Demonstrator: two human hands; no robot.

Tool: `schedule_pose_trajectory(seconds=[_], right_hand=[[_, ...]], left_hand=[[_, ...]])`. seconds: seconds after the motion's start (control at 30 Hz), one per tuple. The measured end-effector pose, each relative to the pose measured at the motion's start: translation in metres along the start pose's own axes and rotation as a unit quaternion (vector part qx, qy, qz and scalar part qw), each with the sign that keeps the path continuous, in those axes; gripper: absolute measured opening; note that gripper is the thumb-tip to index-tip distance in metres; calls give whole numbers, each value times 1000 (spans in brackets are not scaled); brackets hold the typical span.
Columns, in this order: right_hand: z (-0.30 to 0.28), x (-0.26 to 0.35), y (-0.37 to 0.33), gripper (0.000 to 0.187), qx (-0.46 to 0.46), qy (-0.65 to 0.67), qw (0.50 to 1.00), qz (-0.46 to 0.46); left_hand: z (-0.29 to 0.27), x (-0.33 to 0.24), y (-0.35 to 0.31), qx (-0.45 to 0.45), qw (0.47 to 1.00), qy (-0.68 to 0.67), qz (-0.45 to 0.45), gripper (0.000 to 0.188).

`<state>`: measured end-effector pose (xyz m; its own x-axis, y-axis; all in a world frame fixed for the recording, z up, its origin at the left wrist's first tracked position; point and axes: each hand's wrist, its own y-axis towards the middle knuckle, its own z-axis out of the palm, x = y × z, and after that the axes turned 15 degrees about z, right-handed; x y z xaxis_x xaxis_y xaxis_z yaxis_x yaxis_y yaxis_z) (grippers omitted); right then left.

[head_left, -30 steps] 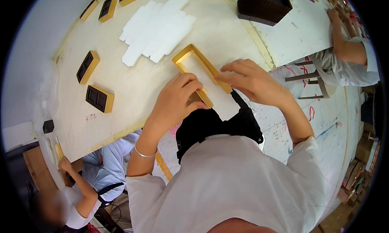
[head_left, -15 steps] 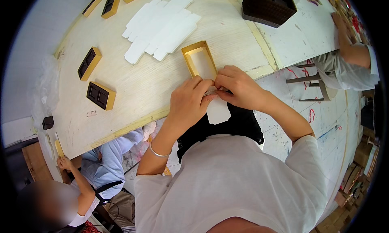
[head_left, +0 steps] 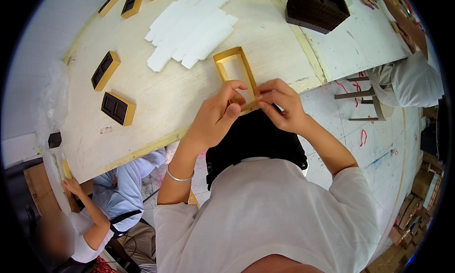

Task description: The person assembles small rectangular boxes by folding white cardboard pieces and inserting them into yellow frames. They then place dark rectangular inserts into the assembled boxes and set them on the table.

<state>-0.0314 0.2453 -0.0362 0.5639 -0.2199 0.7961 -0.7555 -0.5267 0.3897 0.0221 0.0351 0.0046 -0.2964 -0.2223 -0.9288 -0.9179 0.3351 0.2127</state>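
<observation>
While the gold box tray (head_left: 235, 76) lies on the worktop (head_left: 180, 97) near its front edge, both hands pinch its near end. Left hand (head_left: 219, 114) and right hand (head_left: 280, 104) curl thumb-to-fingers, wrists raised off the edge.

gold box (head_left: 235, 73) near end hidden behind fingers (head_left: 235, 93)

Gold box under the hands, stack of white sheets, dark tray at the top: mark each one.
gold box (head_left: 231, 64), head view, on its far rim.
stack of white sheets (head_left: 192, 28), head view, on the middle of the pile.
dark tray (head_left: 315, 9), head view, on its top face.
</observation>
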Motion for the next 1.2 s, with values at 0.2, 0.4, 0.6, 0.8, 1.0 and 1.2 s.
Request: schedule_pose_trajectory(seconds=[0.2,0.4,0.6,0.8,1.0,1.2], right_hand=[[17,15,0,16,-57,77,984,151],[8,21,8,27,-35,-282,957,-52],[1,39,25,24,181,-359,915,27],[-26,37,50,23,224,-20,963,151],[-160,-19,94,28,-243,-474,847,-2],[-194,-43,100,12,-125,-497,858,31]], left_hand=[[17,16,-3,-84,989,115,48,32],[28,13,-3,-130,954,243,115,19],[25,16,-3,-84,953,272,103,12],[-16,5,7,64,963,246,88,9],[-5,-7,8,81,914,379,119,29],[-7,2,6,-7,894,409,184,27]])
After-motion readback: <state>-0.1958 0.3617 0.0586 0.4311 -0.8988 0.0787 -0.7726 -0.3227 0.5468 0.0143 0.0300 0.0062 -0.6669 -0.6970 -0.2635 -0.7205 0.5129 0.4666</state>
